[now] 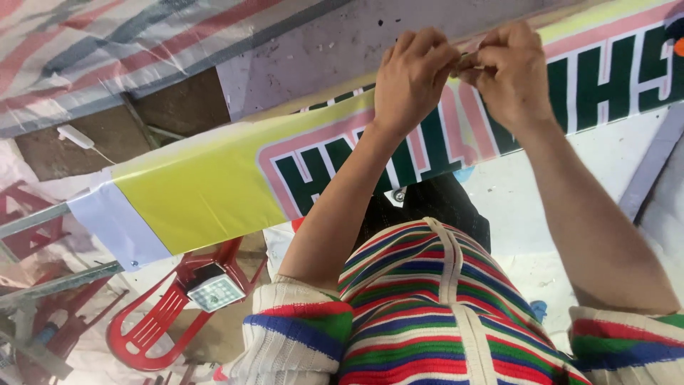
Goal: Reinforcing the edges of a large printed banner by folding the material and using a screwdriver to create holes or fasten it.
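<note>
A long yellow vinyl banner (pixel 206 189) with large dark green letters outlined in pink and white stretches from lower left to upper right. Both my hands work at its top edge. My left hand (pixel 412 75) is curled with fingers pinched together at the edge. My right hand (pixel 511 71) pinches a small brownish object against the banner edge, right beside the left fingertips; what the object is I cannot tell. My striped knitted top (pixel 427 306) fills the bottom of the view.
A red plastic chair (pixel 167 314) lies below the banner with a small floodlight (pixel 215 291) on it. Metal bars (pixel 43 285) run at lower left. A striped tarpaulin (pixel 107 50) lies at upper left beside a grey panel (pixel 335 43).
</note>
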